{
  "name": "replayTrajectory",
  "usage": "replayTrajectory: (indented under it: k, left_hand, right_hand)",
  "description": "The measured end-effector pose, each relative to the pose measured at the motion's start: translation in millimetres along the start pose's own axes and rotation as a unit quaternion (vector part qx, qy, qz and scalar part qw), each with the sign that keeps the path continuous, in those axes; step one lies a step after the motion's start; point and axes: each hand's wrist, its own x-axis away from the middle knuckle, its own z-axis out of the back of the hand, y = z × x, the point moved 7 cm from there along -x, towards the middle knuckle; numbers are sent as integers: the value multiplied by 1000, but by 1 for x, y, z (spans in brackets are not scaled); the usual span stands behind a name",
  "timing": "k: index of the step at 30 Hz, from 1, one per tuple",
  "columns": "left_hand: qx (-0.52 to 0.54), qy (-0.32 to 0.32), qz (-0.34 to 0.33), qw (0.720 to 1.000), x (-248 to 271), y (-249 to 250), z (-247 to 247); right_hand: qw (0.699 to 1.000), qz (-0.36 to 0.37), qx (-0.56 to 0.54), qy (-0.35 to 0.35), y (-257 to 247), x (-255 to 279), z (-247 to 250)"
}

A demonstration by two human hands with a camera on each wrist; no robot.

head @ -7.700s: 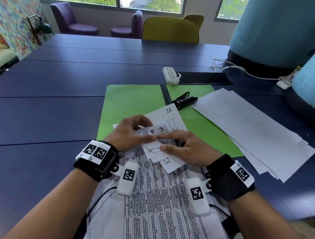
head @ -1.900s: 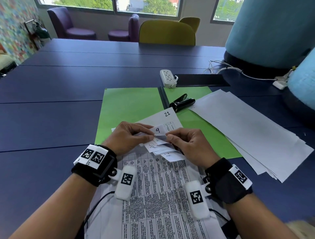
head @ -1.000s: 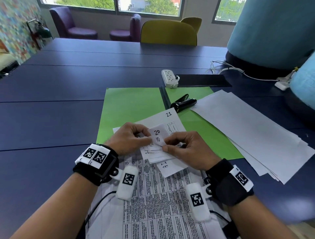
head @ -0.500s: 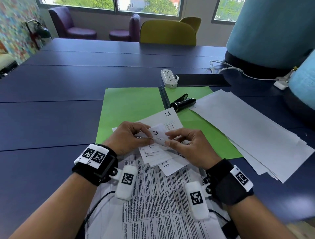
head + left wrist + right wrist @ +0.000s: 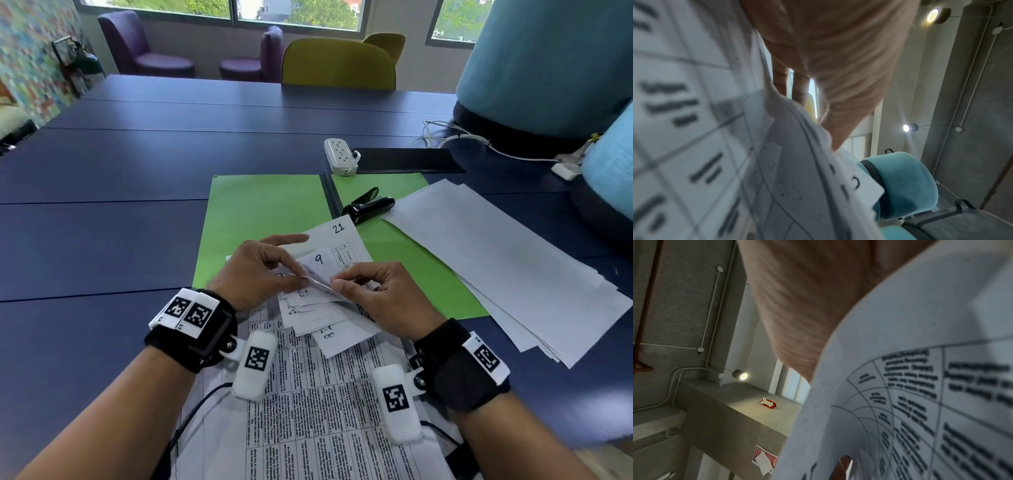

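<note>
Two hands [image 5: 255,270], one stapler [image 5: 368,208], one power strip [image 5: 339,156], two green sheets [image 5: 267,212]

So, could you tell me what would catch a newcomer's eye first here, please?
Both hands meet at the centre: the left hand and right hand pinch a corner of the numbered sheets, with a 9 on top. Beneath them lies a green folder, with a black stapler on its far side and a white paper stack to the right.

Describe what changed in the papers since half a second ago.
The page corner on top now shows 9, not 20. The left hand has stretched its index finger forward. It and the right hand still pinch corners of the stack; the stapler and green folder lie unmoved.
</note>
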Motion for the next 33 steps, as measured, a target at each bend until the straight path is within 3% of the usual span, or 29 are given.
replayTrajectory:
  k: [9, 15, 20, 28, 33]
  left_hand:
    - [9, 13, 2, 1000, -2, -3, 1]
    - [7, -2, 31, 1000, -1, -6, 1]
    - [70, -5, 57, 996, 2, -6, 0]
    - [60, -1, 17, 998, 1, -4, -2]
    - [60, 2, 15, 998, 1, -4, -2]
  right_hand:
    - [999, -7, 34, -28, 4, -2, -3]
    - [999, -19, -29, 1, 2, 0, -1]
    - [1000, -27, -10, -4, 3, 1, -2]
    - [999, -20, -32, -7, 3, 0, -3]
    - [1000, -8, 12, -3, 5, -1, -1]
